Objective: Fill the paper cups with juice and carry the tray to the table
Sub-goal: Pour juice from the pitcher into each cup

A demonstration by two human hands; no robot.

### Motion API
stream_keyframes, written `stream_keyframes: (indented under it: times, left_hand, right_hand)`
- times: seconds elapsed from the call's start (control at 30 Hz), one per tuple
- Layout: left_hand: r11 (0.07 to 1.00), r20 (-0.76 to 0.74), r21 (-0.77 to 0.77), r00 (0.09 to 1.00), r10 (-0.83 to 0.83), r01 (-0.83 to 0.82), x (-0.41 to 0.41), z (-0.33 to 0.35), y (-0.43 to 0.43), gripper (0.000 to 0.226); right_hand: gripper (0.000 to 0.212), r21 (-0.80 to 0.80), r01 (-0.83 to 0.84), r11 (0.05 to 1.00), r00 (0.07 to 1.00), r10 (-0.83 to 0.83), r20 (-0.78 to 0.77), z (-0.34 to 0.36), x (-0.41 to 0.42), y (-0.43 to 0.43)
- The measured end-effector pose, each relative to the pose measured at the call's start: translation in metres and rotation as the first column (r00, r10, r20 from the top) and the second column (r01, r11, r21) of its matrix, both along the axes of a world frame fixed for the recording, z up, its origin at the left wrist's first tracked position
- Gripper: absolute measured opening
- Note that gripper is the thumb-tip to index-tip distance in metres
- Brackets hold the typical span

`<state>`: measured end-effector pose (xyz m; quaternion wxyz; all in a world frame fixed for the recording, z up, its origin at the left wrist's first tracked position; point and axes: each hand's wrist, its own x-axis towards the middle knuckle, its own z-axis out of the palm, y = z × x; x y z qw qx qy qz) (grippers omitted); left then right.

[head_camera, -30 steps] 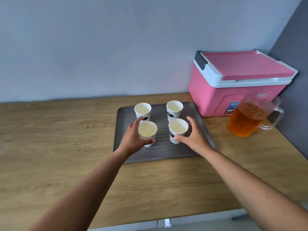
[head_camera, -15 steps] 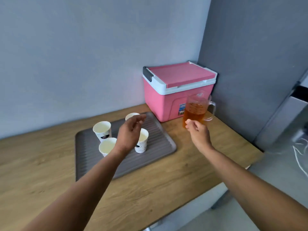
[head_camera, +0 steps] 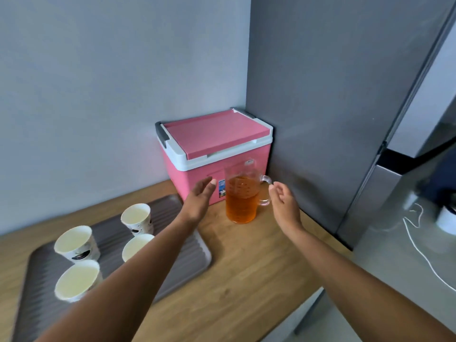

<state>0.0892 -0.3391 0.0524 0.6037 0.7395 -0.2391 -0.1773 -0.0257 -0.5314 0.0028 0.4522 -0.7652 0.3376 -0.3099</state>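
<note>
hovering on either side of the jug, both hands are holding nothing. the left hand is hanging just left of the jug, fingers straight and loose, apart from its clear side. the right hand is hanging just right of it, fingers loosely curled beside the handle but not closed round it. the jug, about half full of orange juice, is standing upright on the wooden counter. a pink cooler with its lid closed is sitting directly behind the jug, and a grey fridge is rising close on the jug's right, crowding the handle side. left of the jug and nearer the person, a grey ribbed tray is lying on the counter, carrying four upright paper cups. the left forearm is crossing over the tray and hiding part of one cup. a white cord is trailing well right of the jug.
</note>
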Motion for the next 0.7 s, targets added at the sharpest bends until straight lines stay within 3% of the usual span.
stream_keyframes:
  times: [0.17,0.33,0.47,0.7]
  left_hand:
    - [1.0,-0.079,0.001,0.997,0.023,-0.023,0.013,-0.009,-0.048,0.065]
    - [0.998,-0.172,-0.049,0.984,0.039,-0.048,0.017,-0.011,-0.077,0.031]
    - [0.994,-0.189,-0.071,0.98,0.069,-0.084,0.02,-0.017,-0.091,0.045]
    - [0.985,-0.182,-0.057,0.972,0.148,-0.161,0.017,-0.02,-0.099,0.055]
  right_hand:
    - [0.05,0.044,-0.102,0.994,0.995,0.101,0.014,-0.007,0.025,-0.03]
    - [0.044,0.062,-0.204,0.977,0.977,0.2,0.07,-0.012,0.037,-0.041]
    - [0.036,0.058,-0.302,0.952,0.948,0.293,0.124,-0.018,0.042,-0.045]
    - [0.035,0.166,-0.351,0.922,0.919,0.305,0.249,-0.029,0.051,-0.053]
